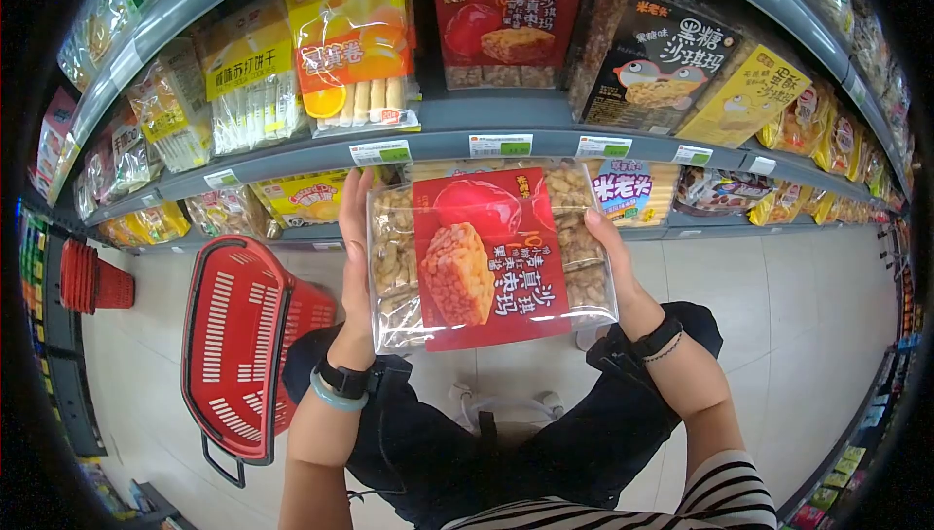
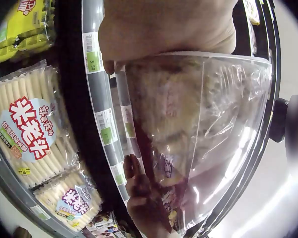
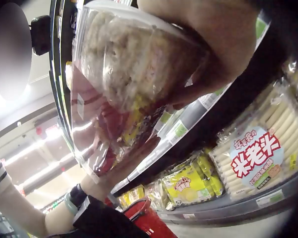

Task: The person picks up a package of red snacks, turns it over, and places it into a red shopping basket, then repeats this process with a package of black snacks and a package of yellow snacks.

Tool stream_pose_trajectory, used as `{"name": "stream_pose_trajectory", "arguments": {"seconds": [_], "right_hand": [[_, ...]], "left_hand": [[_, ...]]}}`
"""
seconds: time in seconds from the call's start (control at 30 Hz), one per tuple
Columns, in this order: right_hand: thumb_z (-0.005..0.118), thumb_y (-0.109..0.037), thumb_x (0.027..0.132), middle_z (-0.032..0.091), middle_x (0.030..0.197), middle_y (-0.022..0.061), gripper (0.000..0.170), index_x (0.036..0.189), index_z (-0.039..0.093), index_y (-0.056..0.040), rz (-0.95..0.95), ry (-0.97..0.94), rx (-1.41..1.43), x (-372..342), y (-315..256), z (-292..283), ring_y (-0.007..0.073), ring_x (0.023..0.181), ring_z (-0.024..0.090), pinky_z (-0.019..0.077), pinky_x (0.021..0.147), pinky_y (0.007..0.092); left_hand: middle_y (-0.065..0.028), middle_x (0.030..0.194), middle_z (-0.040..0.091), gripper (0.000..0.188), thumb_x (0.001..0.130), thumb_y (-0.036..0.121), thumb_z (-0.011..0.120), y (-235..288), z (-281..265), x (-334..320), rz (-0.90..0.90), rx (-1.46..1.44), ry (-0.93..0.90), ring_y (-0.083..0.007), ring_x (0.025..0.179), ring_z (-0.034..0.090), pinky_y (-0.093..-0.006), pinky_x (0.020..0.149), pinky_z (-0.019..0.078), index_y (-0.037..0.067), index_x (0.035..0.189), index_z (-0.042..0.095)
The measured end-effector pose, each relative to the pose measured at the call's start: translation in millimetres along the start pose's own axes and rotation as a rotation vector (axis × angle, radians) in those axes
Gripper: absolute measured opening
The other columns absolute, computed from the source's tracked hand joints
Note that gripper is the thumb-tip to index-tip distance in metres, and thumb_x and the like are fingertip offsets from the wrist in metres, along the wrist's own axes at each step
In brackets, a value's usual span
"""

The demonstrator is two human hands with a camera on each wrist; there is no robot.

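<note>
A clear plastic pack of sachima cakes [image 1: 491,267] with a red wrap-around label is held up in front of the knees in the head view. My left hand [image 1: 356,262] grips its left side, and my right hand [image 1: 621,262] grips the right side with the thumb on the front face. The left wrist view has the left hand [image 2: 169,29] close at the top, against the glossy wrapping [image 2: 223,99]. Seen from the right wrist, the right hand [image 3: 213,39] wraps the pack's edge, partly hidden behind it.
Shelves of packaged snacks [image 1: 355,43] curve across the front, with price tags [image 1: 501,146] along the edge. A similar red-labelled pack [image 1: 506,29] stands on the upper shelf. Left of the legs is a red shopping basket [image 1: 233,345]; stacked red baskets [image 1: 95,277] stand farther left.
</note>
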State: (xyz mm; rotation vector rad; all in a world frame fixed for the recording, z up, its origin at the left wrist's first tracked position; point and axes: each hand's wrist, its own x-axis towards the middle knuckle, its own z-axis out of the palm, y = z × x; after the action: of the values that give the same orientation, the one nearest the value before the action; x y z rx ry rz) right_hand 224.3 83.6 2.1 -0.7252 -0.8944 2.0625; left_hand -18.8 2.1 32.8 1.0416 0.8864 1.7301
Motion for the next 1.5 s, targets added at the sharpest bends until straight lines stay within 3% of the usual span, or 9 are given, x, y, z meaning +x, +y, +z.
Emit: {"name": "stream_pose_trajectory", "arguments": {"seconds": [0.2, 0.3, 0.33, 0.47, 0.6, 0.67, 0.73, 0.9, 1.5], "right_hand": [[0.054, -0.038, 0.089, 0.05, 0.13, 0.0169, 0.065, 0.14, 0.031, -0.0058, -0.02, -0.003, 0.024, 1, -3, 0, 0.0269, 0.113, 0.056, 0.0483, 0.095, 0.0409], [0.055, -0.033, 0.087, 0.036, 0.142, 0.0136, 0.076, 0.148, 0.018, -0.0082, -0.246, -0.193, -0.098, 2, -15, 13, 0.0218, 0.128, 0.04, 0.0321, 0.106, 0.0343], [0.055, -0.033, 0.087, 0.036, 0.142, 0.0136, 0.076, 0.148, 0.018, -0.0082, -0.244, -0.197, -0.098, 3, -15, 10, 0.0218, 0.128, 0.04, 0.0321, 0.106, 0.0343], [0.056, -0.037, 0.085, 0.029, 0.145, 0.0134, 0.08, 0.149, 0.018, -0.0065, -0.356, -0.153, -0.24, 6, -13, 0, 0.0224, 0.132, 0.033, 0.024, 0.109, 0.034], [0.059, -0.041, 0.086, 0.034, 0.143, 0.014, 0.082, 0.148, 0.019, -0.0041, -0.258, -0.071, -0.287, -1, -16, 5, 0.0226, 0.129, 0.038, 0.0299, 0.106, 0.0343], [0.061, -0.041, 0.086, 0.037, 0.141, 0.0139, 0.082, 0.147, 0.021, -0.0031, -0.192, -0.043, -0.264, -4, -22, 7, 0.0226, 0.126, 0.041, 0.0334, 0.104, 0.034], [0.065, -0.039, 0.085, 0.044, 0.136, 0.0137, 0.082, 0.145, 0.023, -0.0018, 0.061, -0.104, -0.239, -4, -28, 3, 0.022, 0.12, 0.049, 0.0404, 0.099, 0.0326], [0.067, -0.022, 0.087, 0.058, 0.121, 0.0082, 0.058, 0.134, 0.04, -0.001, 0.219, 0.01, -0.247, 0, -20, 7, 0.016, 0.11, 0.056, 0.0433, 0.095, 0.0304], [0.074, -0.02, 0.08, 0.05, 0.131, 0.0078, 0.071, 0.137, 0.035, -0.004, 0.078, -0.146, -0.333, 22, 12, 20, 0.0193, 0.121, 0.046, 0.0352, 0.103, 0.0339]], "left_hand": [[-0.0125, 0.15, 0.026, 0.072, 0.094, 0.055, 0.032, -8, -4, -5, -0.021, -0.038, 0.135, -0.0294, 0.133, 0.037, -0.0463, 0.106, 0.0376, 0.011, 0.148, 0.015], [-0.0166, 0.124, 0.056, 0.064, 0.093, 0.053, 0.039, -13, -17, -10, -0.489, -0.39, 0.156, -0.0291, 0.111, 0.059, -0.0421, 0.096, 0.0472, 0.003, 0.134, 0.041], [-0.0156, 0.123, 0.055, 0.054, 0.094, 0.041, 0.045, -6, -17, -10, -0.586, -0.451, 0.118, -0.0263, 0.107, 0.06, -0.0384, 0.093, 0.0494, 0.006, 0.135, 0.037], [-0.0172, 0.12, 0.059, 0.058, 0.092, 0.045, 0.043, -10, -20, -9, -0.578, -0.264, 0.138, -0.0273, 0.105, 0.062, -0.0402, 0.092, 0.0502, 0.002, 0.131, 0.044], [-0.0157, 0.122, 0.058, 0.057, 0.092, 0.044, 0.044, -13, -28, -9, -0.522, -0.302, 0.112, -0.0269, 0.107, 0.061, -0.04, 0.093, 0.0497, 0.002, 0.131, 0.044], [-0.0157, 0.119, 0.056, 0.054, 0.09, 0.032, 0.052, -8, -24, -9, -0.429, -0.365, 0.216, -0.0241, 0.105, 0.061, -0.0355, 0.088, 0.0517, 0.0, 0.132, 0.039], [-0.0161, 0.123, 0.053, 0.056, 0.09, 0.031, 0.051, -5, -22, -8, -0.401, -0.371, 0.216, -0.0243, 0.107, 0.06, -0.037, 0.089, 0.0514, 0.001, 0.134, 0.035], [-0.0143, 0.12, 0.053, 0.059, 0.088, 0.023, 0.056, -3, -24, -6, -0.12, -0.109, 0.262, -0.02, 0.108, 0.055, -0.0332, 0.094, 0.0449, 0.0, 0.137, 0.033], [-0.0148, 0.127, 0.044, 0.081, 0.077, 0.028, 0.065, 36, -43, -18, 0.141, 0.283, 0.104, -0.021, 0.117, 0.046, -0.0343, 0.101, 0.035, 0.001, 0.142, 0.024]]}}
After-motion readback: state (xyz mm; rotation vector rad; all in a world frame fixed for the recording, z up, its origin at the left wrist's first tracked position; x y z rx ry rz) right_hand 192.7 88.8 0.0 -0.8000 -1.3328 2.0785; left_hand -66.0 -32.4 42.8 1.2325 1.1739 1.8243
